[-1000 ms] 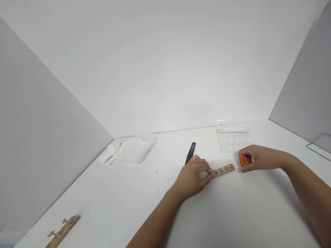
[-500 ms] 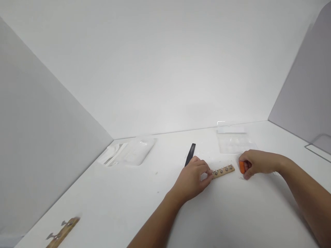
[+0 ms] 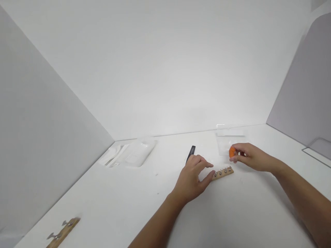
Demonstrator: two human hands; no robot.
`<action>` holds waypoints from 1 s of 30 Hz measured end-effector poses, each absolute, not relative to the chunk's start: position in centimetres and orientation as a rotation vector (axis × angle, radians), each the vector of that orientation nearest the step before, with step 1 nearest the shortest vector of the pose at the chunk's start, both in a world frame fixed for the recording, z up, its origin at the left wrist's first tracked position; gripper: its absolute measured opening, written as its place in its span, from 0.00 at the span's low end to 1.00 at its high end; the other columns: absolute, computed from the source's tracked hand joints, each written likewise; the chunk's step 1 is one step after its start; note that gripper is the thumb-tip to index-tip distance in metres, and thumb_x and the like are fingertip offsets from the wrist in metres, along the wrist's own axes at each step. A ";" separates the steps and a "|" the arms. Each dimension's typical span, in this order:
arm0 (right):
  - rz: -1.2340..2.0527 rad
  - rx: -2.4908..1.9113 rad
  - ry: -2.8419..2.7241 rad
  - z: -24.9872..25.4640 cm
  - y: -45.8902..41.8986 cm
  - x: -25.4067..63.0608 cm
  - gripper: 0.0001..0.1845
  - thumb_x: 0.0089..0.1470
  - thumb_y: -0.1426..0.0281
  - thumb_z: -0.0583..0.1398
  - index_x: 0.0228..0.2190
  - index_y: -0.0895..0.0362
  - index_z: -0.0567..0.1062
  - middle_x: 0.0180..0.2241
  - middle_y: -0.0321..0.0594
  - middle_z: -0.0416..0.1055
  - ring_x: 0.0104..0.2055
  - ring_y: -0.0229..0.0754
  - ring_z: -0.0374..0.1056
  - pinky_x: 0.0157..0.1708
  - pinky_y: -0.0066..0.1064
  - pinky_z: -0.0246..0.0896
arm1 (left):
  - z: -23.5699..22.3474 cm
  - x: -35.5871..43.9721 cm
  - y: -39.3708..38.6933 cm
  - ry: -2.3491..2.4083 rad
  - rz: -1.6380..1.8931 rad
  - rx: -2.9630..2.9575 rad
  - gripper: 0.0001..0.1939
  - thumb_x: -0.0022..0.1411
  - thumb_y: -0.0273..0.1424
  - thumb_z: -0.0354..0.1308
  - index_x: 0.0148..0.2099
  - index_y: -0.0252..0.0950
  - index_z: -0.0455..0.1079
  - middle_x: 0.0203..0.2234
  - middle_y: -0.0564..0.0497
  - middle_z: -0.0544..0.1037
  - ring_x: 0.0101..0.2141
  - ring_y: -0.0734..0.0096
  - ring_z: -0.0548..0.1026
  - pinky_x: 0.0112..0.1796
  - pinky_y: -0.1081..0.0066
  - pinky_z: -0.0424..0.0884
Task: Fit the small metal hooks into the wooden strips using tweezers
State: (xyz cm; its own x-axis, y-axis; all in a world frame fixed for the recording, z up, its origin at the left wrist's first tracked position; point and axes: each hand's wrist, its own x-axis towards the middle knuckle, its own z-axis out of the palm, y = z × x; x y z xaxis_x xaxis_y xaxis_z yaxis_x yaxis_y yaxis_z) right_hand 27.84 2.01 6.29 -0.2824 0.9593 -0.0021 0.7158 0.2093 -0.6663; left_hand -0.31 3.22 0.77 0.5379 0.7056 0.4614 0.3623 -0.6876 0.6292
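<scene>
A short wooden strip (image 3: 222,174) with several upright metal fittings lies on the white table. My left hand (image 3: 192,177) is at its left end, thumb and forefinger apart, the thumb close to or touching the wood. Above and beyond the strip's right end, my right hand (image 3: 247,157) pinches a small orange piece (image 3: 232,152); the fingers cover part of it and its exact kind does not show. Behind my left hand a slim black item (image 3: 191,152) sticks out, its near end hidden.
Clear plastic packaging (image 3: 137,153) lies at the back left. A transparent tray-like package (image 3: 223,141) is behind my right hand. A wooden board with metal hooks (image 3: 63,232) lies at front left. A wire frame (image 3: 317,156) is at far right; pale walls (image 3: 160,69) enclose the table.
My right hand has lifted and moved left and away from me with the orange piece. My left thumb and forefinger have spread, letting go of the wooden strip's end.
</scene>
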 end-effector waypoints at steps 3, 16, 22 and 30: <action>0.743 -1.460 -2.019 6.0 1.3 25.2 0.12 0.63 0.59 0.60 0.31 0.51 0.74 0.31 0.35 0.74 0.30 0.41 0.63 0.30 0.33 0.58 | 0.6 0.1 2.9 0.796 1.091 2.223 0.10 0.69 0.33 0.59 0.52 0.42 0.74 0.39 0.47 0.77 0.41 0.63 0.72 0.30 0.70 0.71; 0.734 -1.302 -1.984 4.5 0.6 22.4 0.10 0.63 0.63 0.61 0.29 0.51 0.74 0.31 0.35 0.74 0.33 0.41 0.66 0.33 0.33 0.60 | 1.5 0.4 2.5 0.701 1.094 2.040 0.07 0.70 0.34 0.59 0.45 0.41 0.78 0.36 0.48 0.79 0.39 0.66 0.73 0.23 0.78 0.67; 0.714 -1.298 -2.055 3.7 0.5 22.6 0.13 0.66 0.56 0.60 0.36 0.51 0.75 0.33 0.36 0.76 0.34 0.41 0.68 0.30 0.30 0.59 | 1.7 0.6 2.4 0.794 1.087 1.967 0.07 0.69 0.33 0.59 0.42 0.40 0.79 0.34 0.47 0.78 0.37 0.66 0.74 0.23 0.78 0.66; 0.476 -1.234 -2.265 3.6 0.1 22.1 0.17 0.72 0.60 0.52 0.33 0.54 0.71 0.26 0.32 0.69 0.27 0.37 0.60 0.29 0.29 0.54 | 1.8 0.8 2.4 0.832 1.104 1.973 0.08 0.69 0.34 0.58 0.39 0.40 0.77 0.33 0.48 0.77 0.37 0.65 0.73 0.22 0.78 0.64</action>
State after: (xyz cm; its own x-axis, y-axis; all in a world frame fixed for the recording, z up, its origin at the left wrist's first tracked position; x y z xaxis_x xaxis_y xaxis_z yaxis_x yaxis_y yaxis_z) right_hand 22.13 0.13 3.59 -0.4548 0.8491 0.2687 0.6688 0.5249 -0.5265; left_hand 0.81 2.36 1.82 0.4261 0.7996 0.4233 0.1868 -0.5355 0.8236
